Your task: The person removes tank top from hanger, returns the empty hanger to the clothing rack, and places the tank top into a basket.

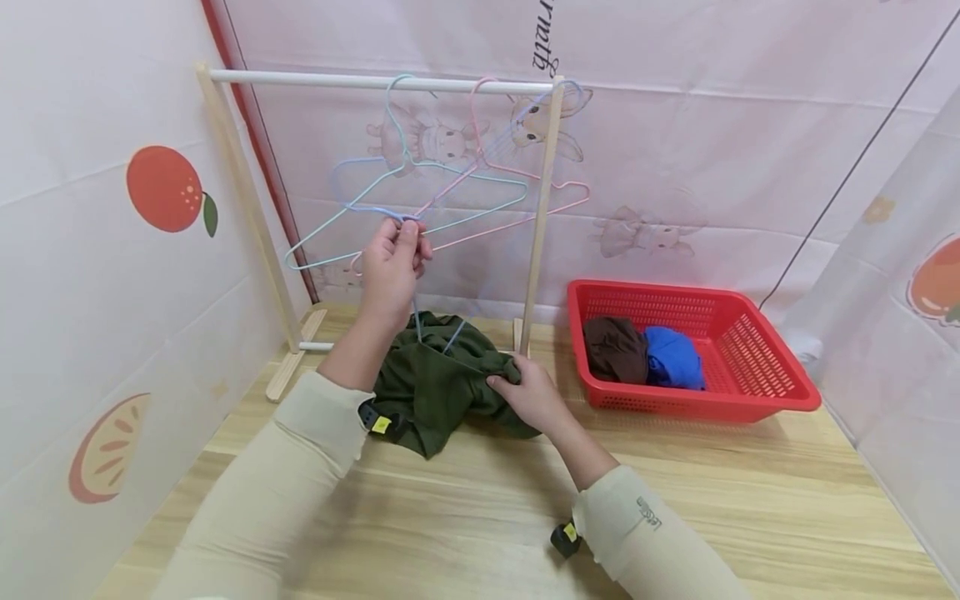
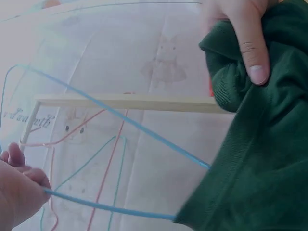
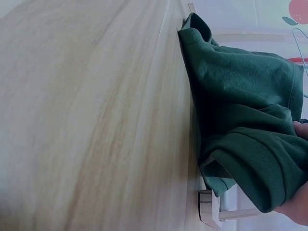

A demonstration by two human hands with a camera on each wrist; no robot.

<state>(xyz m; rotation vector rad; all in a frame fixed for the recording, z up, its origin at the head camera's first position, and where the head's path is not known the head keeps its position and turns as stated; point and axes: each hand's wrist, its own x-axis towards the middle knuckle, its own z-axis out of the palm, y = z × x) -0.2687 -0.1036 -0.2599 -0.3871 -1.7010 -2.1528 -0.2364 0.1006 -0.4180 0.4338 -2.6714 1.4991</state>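
Note:
My left hand [image 1: 393,267] pinches a blue clothes hanger [image 2: 144,129] near the base of its hook, in front of the rack. One end of that hanger goes into the opening of a dark green garment [image 1: 442,387], which lies bunched on the table; the end inside is hidden by cloth. At the right side of this opening, my right hand [image 1: 534,398] grips the edge, its thumb on top of the fabric in the left wrist view. In the right wrist view, a ribbed hem and folds of the green garment [image 3: 245,82] show.
A teal hanger [image 1: 457,169] and a pink hanger [image 1: 517,173] hang from the white bar [image 1: 315,78] of a wooden rack. To the right stands a red basket [image 1: 750,358] with a brown cloth [image 1: 615,350] and a blue cloth [image 1: 675,358] inside. Printed sheets surround the wooden table [image 1: 450,517].

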